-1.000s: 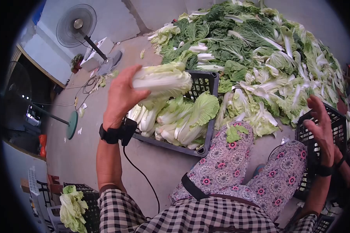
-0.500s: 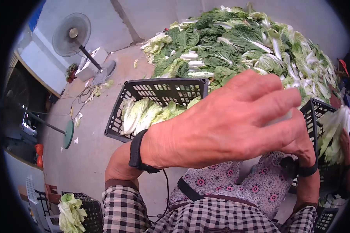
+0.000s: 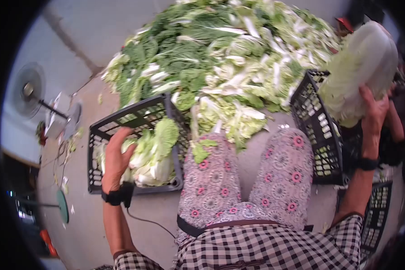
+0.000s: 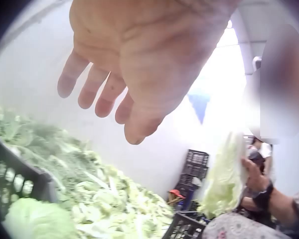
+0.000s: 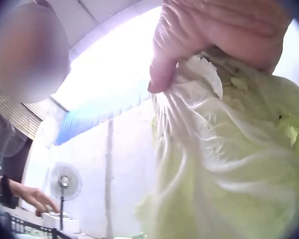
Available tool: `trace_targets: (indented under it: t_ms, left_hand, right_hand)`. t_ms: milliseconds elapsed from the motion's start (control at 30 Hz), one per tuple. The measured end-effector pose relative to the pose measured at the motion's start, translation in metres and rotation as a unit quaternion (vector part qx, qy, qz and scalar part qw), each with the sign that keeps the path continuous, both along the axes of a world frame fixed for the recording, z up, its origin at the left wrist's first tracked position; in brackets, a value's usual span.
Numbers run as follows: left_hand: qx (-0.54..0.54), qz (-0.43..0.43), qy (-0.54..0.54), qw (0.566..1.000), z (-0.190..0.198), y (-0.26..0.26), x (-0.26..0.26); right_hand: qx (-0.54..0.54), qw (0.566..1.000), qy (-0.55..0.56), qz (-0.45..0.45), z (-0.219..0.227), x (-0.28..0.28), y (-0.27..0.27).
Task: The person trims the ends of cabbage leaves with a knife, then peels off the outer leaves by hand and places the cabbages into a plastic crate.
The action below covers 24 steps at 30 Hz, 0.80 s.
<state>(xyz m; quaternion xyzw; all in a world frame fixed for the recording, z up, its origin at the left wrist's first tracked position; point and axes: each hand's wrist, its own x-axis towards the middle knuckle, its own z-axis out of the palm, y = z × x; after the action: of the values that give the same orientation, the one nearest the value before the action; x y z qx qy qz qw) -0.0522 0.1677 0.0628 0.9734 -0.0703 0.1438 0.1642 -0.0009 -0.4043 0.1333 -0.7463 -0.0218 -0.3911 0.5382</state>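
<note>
My right hand (image 3: 374, 109) grips a large pale-green napa cabbage (image 3: 360, 72) and holds it up at the right, above a black crate (image 3: 317, 130); in the right wrist view my fingers (image 5: 224, 30) curl over the cabbage (image 5: 229, 159). My left hand (image 3: 116, 155) hovers with loose, spread fingers over the black crate (image 3: 121, 119) on the left, close to the cabbages (image 3: 153, 153) lying in it. The left wrist view shows that hand (image 4: 139, 59) holding nothing.
A big heap of cabbage leaves (image 3: 220, 58) covers the floor ahead. My knees in floral trousers (image 3: 252, 180) sit between the two crates. A standing fan (image 3: 29, 92) is at the far left, and another crate (image 3: 375, 225) stands at lower right.
The cabbage passed from my left hand to my right, which now holds it high at the right. My left hand has dropped back to the left crate, and my head has turned right.
</note>
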Motion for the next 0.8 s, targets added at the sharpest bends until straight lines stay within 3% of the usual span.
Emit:
trace_targets:
  t_ms: [67, 133, 233, 267, 300, 400, 433, 600, 800]
  left_hand:
    - [0.002, 0.042, 0.006, 0.999, -0.037, 0.043, -0.007]
    - [-0.037, 0.105, 0.084, 0.990, -0.067, 0.079, -0.018]
    - [-0.032, 0.125, 0.174, 0.976, -0.099, 0.110, -0.036]
    - [-0.145, 0.107, 0.185, 0.966, -0.113, 0.125, -0.041]
    - [-0.256, 0.093, 0.193, 0.943, -0.116, 0.124, -0.045]
    - [-0.334, 0.229, 0.248, 0.880, -0.111, 0.118, -0.063]
    - [-0.327, 0.213, 0.247, 0.887, -0.111, 0.118, -0.061]
    - [-0.296, 0.159, 0.298, 0.894, -0.112, 0.113, -0.058]
    - [-0.308, 0.170, 0.313, 0.882, -0.118, 0.119, -0.056]
  right_hand:
    - [-0.051, 0.997, 0.013, -0.064, -0.003, -0.003, -0.027]
    - [-0.069, 0.991, 0.009, -0.112, -0.011, -0.002, -0.048]
    - [-0.088, 0.991, 0.033, -0.098, -0.036, 0.002, -0.078]
    - [-0.101, 0.986, 0.066, -0.116, -0.044, 0.001, -0.085]
    - [-0.114, 0.980, 0.098, -0.129, -0.051, 0.002, -0.089]
    - [-0.105, 0.972, 0.178, -0.112, -0.068, 0.008, -0.095]
    - [-0.094, 0.970, 0.203, -0.098, -0.074, 0.010, -0.096]
    - [-0.240, 0.895, 0.296, -0.232, -0.110, 0.035, -0.115]
    - [-0.245, 0.867, 0.381, -0.209, -0.104, 0.047, -0.102]
